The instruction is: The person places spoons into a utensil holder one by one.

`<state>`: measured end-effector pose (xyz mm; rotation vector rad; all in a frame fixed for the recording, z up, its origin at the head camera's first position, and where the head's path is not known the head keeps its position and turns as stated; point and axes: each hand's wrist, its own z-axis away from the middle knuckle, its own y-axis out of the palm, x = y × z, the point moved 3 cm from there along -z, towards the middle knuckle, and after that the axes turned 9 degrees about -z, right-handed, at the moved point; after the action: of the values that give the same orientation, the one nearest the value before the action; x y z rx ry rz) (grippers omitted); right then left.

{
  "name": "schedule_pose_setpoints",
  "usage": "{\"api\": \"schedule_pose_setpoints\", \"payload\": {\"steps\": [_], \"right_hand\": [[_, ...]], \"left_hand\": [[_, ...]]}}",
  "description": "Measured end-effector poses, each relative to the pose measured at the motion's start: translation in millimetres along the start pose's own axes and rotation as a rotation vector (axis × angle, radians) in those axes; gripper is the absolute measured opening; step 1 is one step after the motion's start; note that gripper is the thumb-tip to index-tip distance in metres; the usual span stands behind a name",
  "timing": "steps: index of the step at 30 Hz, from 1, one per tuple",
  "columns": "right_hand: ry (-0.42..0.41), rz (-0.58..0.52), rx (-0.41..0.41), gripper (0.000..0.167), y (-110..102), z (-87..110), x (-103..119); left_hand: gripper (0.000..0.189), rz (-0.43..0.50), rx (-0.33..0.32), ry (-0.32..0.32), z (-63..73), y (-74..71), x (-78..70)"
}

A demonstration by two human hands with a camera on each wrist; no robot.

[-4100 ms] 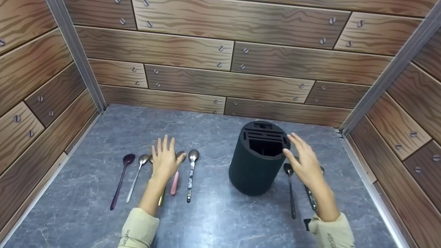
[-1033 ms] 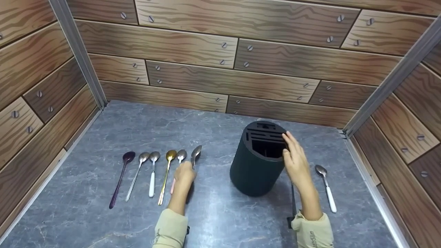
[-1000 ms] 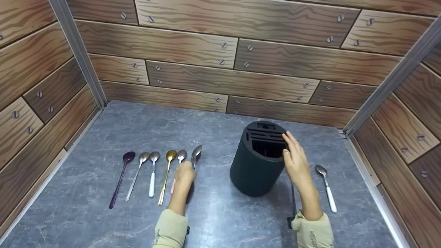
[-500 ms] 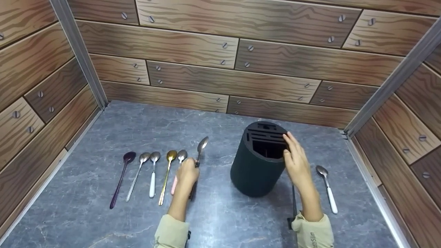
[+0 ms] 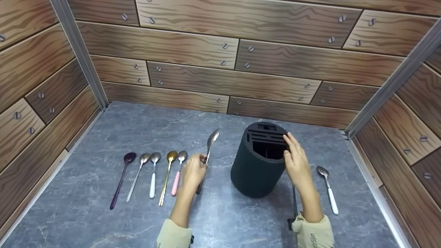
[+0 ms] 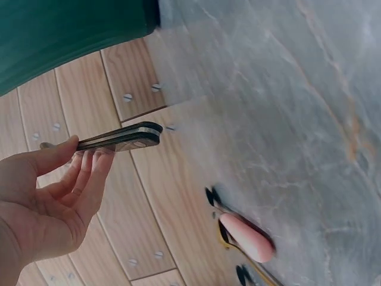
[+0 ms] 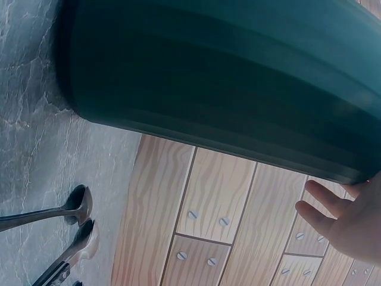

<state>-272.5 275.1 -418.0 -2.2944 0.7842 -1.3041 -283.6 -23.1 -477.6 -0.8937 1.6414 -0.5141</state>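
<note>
My left hand (image 5: 193,172) pinches a spoon (image 5: 213,136) with a dark patterned handle, held up off the table with its bowl tilted away to the upper right. In the left wrist view the thumb and fingertips grip the spoon's handle (image 6: 122,138), whose butt end sticks out. To the right stands a dark green cylindrical utensil holder (image 5: 255,179), with slots and a wide opening in its black top. My right hand (image 5: 299,167) rests its extended fingers on the holder's right rim; in the right wrist view the fingertips (image 7: 321,217) lie along its upper end.
Left of the left hand lie a purple spoon (image 5: 129,157), a silver spoon (image 5: 144,158), a white-handled spoon (image 5: 152,186), a gold spoon (image 5: 171,156) and a pink-handled spoon (image 5: 176,184). Another white-handled spoon (image 5: 332,201) lies at right. The right forearm partly hides a dark spoon (image 5: 295,199). Wood-patterned walls (image 5: 193,48) enclose the table.
My left hand has picked up the dark patterned spoon from the row's right end and carried it up and toward the holder. My right hand has moved left onto the rim, then stayed.
</note>
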Motion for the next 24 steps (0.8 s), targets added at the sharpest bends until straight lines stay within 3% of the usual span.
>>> {"api": "schedule_pose_setpoints", "payload": {"steps": [4,15,24], "right_hand": [[-0.004,-0.002,-0.006,0.044,0.1,0.1,0.1],[-0.019,0.000,-0.015,0.044,-0.2,0.4,1.0],[-0.018,0.004,-0.015,0.044,-0.3,0.2,1.4]], "left_hand": [[0.021,0.063,-0.042,0.041,1.9,-2.0,-6.5],[0.022,0.232,-0.079,0.097,4.2,-10.1,-25.2],[0.024,0.370,-0.121,0.206,4.6,-19.5,-40.4]]}}
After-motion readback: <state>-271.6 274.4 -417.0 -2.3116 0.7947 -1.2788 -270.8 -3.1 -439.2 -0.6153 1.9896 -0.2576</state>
